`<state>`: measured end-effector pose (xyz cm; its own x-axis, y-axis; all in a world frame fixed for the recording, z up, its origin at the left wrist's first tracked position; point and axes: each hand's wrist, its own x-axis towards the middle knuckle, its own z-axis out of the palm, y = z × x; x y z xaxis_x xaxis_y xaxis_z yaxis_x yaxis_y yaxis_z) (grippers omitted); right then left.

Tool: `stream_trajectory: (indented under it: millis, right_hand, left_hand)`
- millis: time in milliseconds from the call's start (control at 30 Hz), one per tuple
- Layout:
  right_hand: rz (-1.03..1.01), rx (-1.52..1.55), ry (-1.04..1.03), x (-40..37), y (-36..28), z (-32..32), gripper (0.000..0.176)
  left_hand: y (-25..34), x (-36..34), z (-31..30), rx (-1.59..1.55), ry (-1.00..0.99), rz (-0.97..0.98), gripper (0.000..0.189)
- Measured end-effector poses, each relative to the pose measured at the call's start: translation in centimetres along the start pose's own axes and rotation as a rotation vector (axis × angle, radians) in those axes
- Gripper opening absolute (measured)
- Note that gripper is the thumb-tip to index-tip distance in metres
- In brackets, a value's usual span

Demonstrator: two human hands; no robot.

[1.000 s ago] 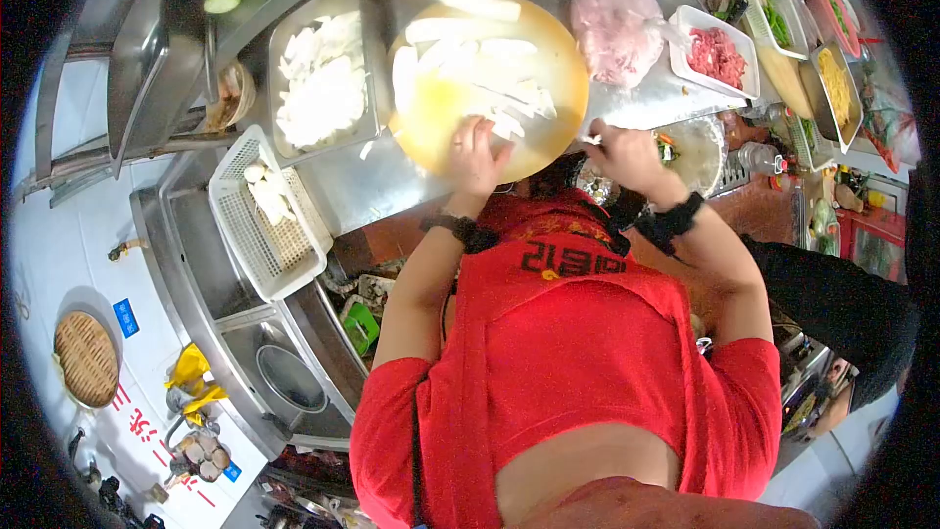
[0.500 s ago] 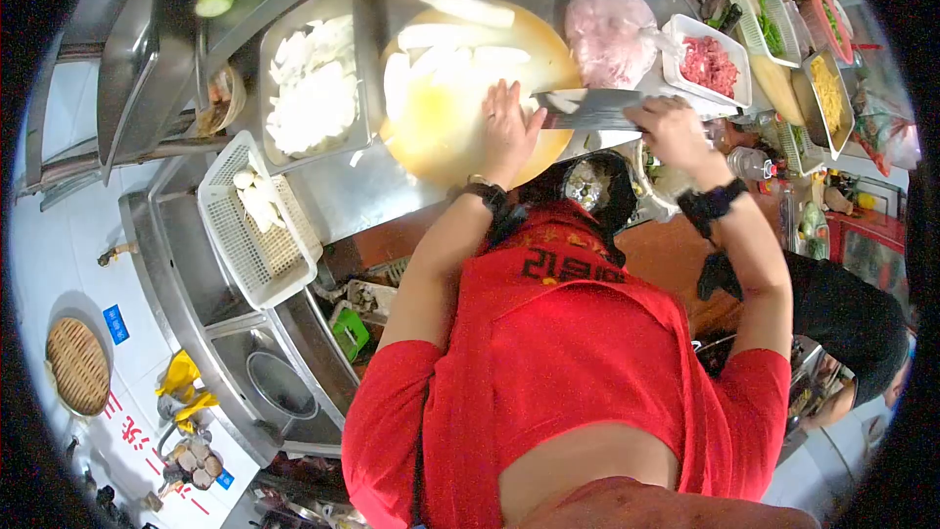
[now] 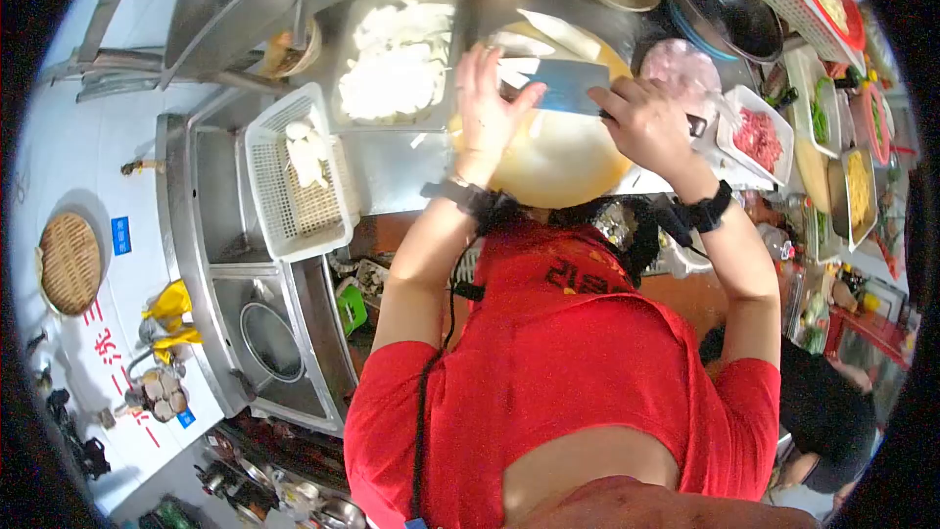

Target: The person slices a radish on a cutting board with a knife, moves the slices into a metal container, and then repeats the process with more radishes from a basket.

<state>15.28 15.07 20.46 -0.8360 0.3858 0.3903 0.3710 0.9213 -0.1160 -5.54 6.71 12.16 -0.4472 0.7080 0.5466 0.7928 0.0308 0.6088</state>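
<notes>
My right hand (image 3: pixel 646 127) is closed around the handle of a cleaver (image 3: pixel 568 88), its broad blade pointing left over the round yellowish cutting board (image 3: pixel 563 167). At the blade's left end is my left hand (image 3: pixel 490 103), fingers stretched and thumb apart, beside cut white vegetable pieces (image 3: pixel 517 67). Whether the palm touches them or the blade is hard to see. Longer white vegetable pieces (image 3: pixel 560 34) lie at the board's far side. Left of the board, a metal tray (image 3: pixel 347 118) holds a heap of cut white vegetable.
A white plastic basket (image 3: pixel 262 176) with some white pieces stands left, by the sinks (image 3: pixel 235 176). To the right are a pink plastic bag (image 3: pixel 681 73), a container of red meat (image 3: pixel 757 140) and a dark pan (image 3: pixel 734 20). Another person in black (image 3: pixel 822 411) is at lower right.
The view has shifted, so the counter sits farther right. My right hand and the cleaver have come nearer my left hand, which has moved to the board's far left part.
</notes>
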Motion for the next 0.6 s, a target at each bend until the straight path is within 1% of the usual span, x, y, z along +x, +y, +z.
stream_trajectory:
  millis: [33,67,100,167,233,267,300,400,433,467,500,533,567,600]
  right_hand:
    - [-0.043,-0.033,0.006,1.6,-0.4,0.1,0.026]
    - [-0.081,-0.059,0.019,3.2,-1.0,0.1,0.021]
    - [-0.093,-0.06,0.029,4.5,-1.4,0.2,0.021]
    - [-0.121,-0.105,0.002,6.5,-2.2,0.8,0.019]
    - [-0.12,-0.121,-0.017,7.5,-2.8,1.3,0.02]
    - [-0.096,-0.13,-0.034,7.9,-3.0,1.5,0.02]
    - [-0.073,-0.139,-0.051,8.2,-3.2,1.6,0.02]
    - [-0.068,-0.086,-0.069,8.6,-3.1,2.5,0.022]
    - [-0.042,-0.105,-0.102,8.4,-3.2,2.5,0.026]
    - [-0.059,-0.072,-0.061,8.2,-2.9,2.2,0.027]
    - [0.016,0.026,-0.098,7.7,-2.8,1.5,0.032]
    - [0.114,0.084,-0.113,6.5,-2.2,1.7,0.036]
    - [0.173,0.132,-0.139,5.3,-1.6,1.3,0.037]
    - [0.291,0.283,-0.197,3.5,-0.7,1.5,0.039]
  left_hand:
    - [-0.9,1.1,-0.9,0.023,0.018,-0.017,0.066]
    - [-1.7,2.0,-1.8,0.074,0.048,-0.011,0.063]
    - [-2.7,2.8,-2.4,0.054,0.051,-0.05,0.059]
    - [-5.7,3.9,-3.2,0.126,0.08,-0.087,0.057]
    - [-8.5,4.7,-4.0,0.224,0.087,-0.209,0.056]
    - [-10.1,4.6,-3.9,0.362,0.132,-0.212,0.061]
    - [-10.0,5.0,-4.4,0.37,0.148,-0.218,0.061]
    - [-9.2,5.4,-5.2,0.536,-0.024,-0.011,0.06]
    - [-9.8,5.4,-5.9,0.522,-0.052,-0.066,0.055]
    - [-11.5,5.2,-6.8,0.629,0.005,-0.069,0.052]
    - [-13.1,5.0,-7.7,0.732,0.061,-0.066,0.049]
    - [-14.1,4.9,-9.3,0.751,0.077,-0.081,0.049]
    - [-15.0,4.5,-11.4,0.714,0.096,-0.071,0.044]
    - [-16.0,4.0,-13.4,0.672,0.11,-0.059,0.04]
